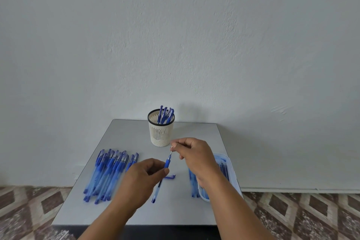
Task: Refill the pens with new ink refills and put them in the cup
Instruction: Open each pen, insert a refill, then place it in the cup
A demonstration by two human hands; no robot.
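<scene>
My left hand (143, 180) grips a blue pen (157, 191) by its barrel, tip pointing up and away over the table's middle. My right hand (191, 154) pinches the metal tip at the pen's upper end (171, 153). A loose blue cap (169, 176) lies on the table just right of the pen. The cream mesh cup (160, 132) with a black rim stands at the back centre and holds several blue pens (165, 115). A pile of several blue pens (109, 173) lies on the left.
A pale blue tray (232, 173) with refills sits at the right edge, partly hidden by my right forearm. A few refills (193, 185) lie just left of it. The grey table (175, 212) stands against a white wall, with patterned floor on both sides.
</scene>
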